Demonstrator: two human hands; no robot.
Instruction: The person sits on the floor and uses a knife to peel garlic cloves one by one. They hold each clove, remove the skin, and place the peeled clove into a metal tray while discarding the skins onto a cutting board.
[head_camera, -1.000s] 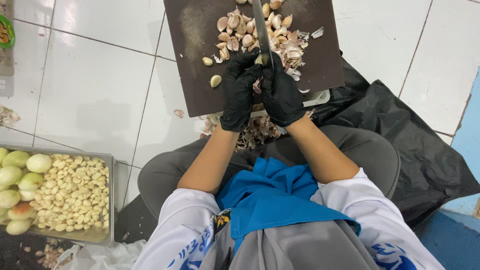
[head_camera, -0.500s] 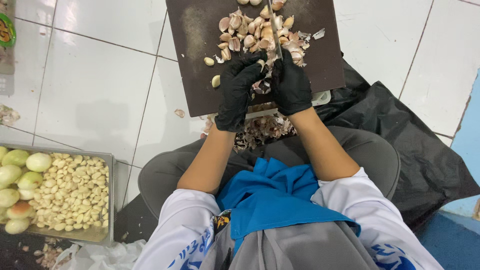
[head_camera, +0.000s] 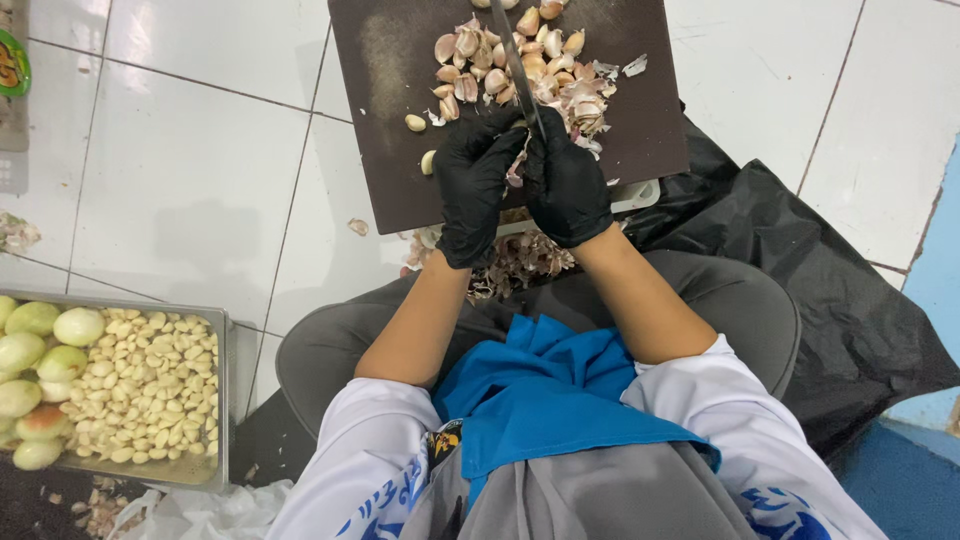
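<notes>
person: seated low at the bottom centre of the frame, in a white long-sleeved top, grey trousers and a bright blue cloth (head_camera: 545, 400) across the lap.
metal tray (head_camera: 222, 400): lower left of the frame, a shallow rectangular steel tray on the white tiled floor (head_camera: 180, 190), filled with peeled pale garlic cloves (head_camera: 150, 385); round green-white peeled onions (head_camera: 40, 360) crowd its left end.
skin pile (head_camera: 520, 260): papery garlic skins heaped between the knees, just below the near edge of the board.
left hand (head_camera: 472, 190): black-gloved, centre of the frame, fingers curled and pinching a garlic clove (head_camera: 517, 172) against the other hand.
right hand (head_camera: 565, 185): black-gloved, touching the left hand, closed around the handle of a long thin knife (head_camera: 512, 60) whose blade points to the top of the frame.
cutting board (head_camera: 390, 110): dark brown rectangular board at upper centre, lying flat on the floor.
unpeeled cloves (head_camera: 505, 60): a heap of pinkish-skinned garlic cloves on the far half of the board, under the blade; two peeled ones lie apart to its left.
black plastic bag (head_camera: 840, 290): crumpled sheet at the right of the frame, reaching under the board's right edge.
</notes>
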